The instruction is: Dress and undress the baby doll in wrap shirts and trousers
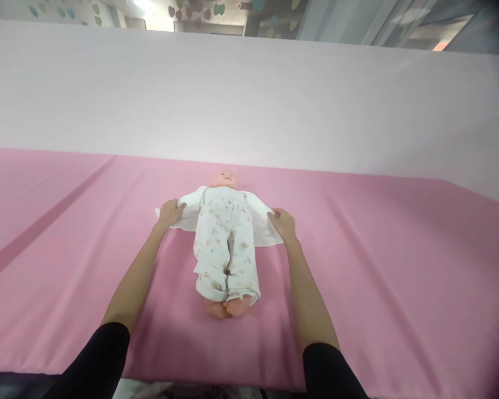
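Observation:
A baby doll point(225, 180) lies on its back with its head away from me and its bare feet towards me. It wears white printed trousers point(218, 221). A white baby top point(260, 224) is spread out on both sides of its upper body. On the left, my left hand point(171, 214) is closed on the edge of the top, fingers pinching the fabric. My right hand point(283, 224) pinches the opposite side of the same top. Whether the doll's arms are inside the fabric I cannot tell.
Pink cloth point(378, 288) with long creases covers the table under the doll. Behind it stands a low white wall point(233, 100). Clear panels with heart-shaped decorations point(195, 12) rise above the wall. The table's front edge runs near my body.

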A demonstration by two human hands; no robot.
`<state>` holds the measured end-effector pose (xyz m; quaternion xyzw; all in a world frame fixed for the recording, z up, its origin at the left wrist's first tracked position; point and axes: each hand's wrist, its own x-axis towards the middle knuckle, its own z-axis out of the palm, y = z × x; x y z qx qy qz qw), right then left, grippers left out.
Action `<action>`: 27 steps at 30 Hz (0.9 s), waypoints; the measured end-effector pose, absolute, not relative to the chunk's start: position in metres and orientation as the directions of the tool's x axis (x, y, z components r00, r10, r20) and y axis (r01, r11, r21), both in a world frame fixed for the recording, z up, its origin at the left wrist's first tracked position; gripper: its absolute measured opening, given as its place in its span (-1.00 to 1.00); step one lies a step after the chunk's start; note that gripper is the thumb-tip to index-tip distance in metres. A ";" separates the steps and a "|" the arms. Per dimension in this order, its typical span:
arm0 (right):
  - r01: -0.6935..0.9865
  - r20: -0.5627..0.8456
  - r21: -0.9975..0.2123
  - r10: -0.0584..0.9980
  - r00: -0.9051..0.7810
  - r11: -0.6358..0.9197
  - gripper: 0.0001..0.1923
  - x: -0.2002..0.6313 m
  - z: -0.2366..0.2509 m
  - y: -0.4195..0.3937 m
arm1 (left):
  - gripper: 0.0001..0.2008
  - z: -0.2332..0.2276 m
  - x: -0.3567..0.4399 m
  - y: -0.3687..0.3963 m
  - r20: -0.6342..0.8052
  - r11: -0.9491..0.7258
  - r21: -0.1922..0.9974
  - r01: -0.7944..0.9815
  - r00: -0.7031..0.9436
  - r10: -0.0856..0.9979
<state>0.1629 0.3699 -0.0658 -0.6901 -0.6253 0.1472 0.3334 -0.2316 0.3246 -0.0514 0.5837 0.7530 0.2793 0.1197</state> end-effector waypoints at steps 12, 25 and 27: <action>0.762 0.034 -0.633 0.978 0.205 -0.137 -0.67 0.180 -0.063 0.371 | -0.73 0.010 -0.206 0.304 -0.039 0.089 0.985 0.150 -0.305 0.952; 0.418 -0.022 -0.903 0.983 0.181 -0.097 -0.67 0.172 -0.033 0.357 | -0.53 0.007 -0.079 0.262 0.134 -0.310 0.805 0.506 0.353 0.926; 0.295 -0.019 -0.953 0.984 0.179 -0.072 -0.56 0.163 -0.025 0.353 | -0.55 0.010 -0.075 0.254 0.124 -0.362 0.793 0.490 0.452 0.883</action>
